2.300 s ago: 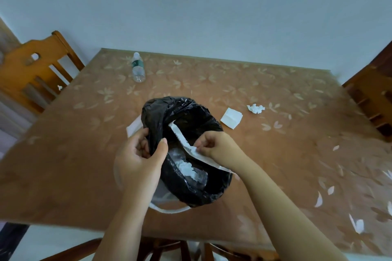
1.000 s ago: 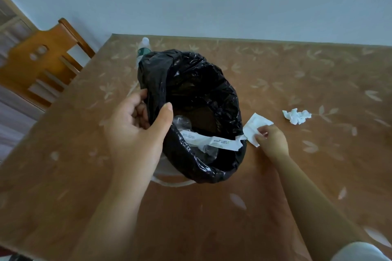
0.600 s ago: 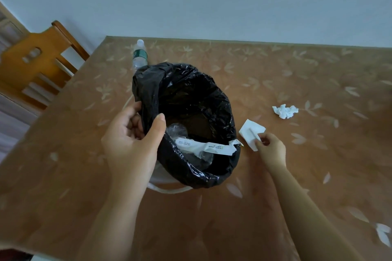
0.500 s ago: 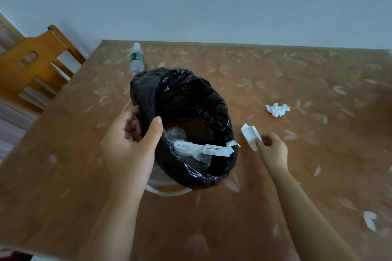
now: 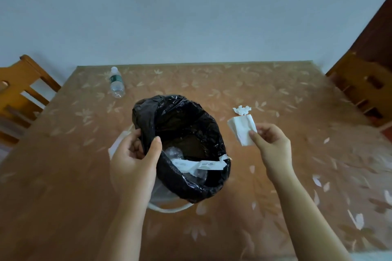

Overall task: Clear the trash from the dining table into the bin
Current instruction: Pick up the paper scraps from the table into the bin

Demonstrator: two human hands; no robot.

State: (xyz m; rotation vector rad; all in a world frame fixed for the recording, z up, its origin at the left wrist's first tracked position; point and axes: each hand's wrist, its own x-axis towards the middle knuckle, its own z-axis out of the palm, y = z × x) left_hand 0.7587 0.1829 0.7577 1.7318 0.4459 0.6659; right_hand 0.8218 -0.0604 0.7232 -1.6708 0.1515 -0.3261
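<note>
A white bin lined with a black bag [image 5: 180, 125] stands on the brown patterned table [image 5: 275, 186], tipped toward me. My left hand [image 5: 135, 159] grips the bag's left rim. Inside lie a long white paper strip [image 5: 199, 165] and clear plastic. My right hand [image 5: 271, 146] holds a folded white tissue [image 5: 241, 129] in the air, just right of the bin's mouth. A crumpled white tissue [image 5: 241, 110] lies on the table behind it.
A small plastic water bottle [image 5: 116, 82] stands at the table's far left. Wooden chairs flank the table at left [image 5: 19, 95] and right [image 5: 364, 91]. A pale wall runs behind the table's far edge.
My right hand let go of the paper strip in the bin, reached right, pinched the folded tissue off the table and lifted it. My left hand kept its grip on the bag.
</note>
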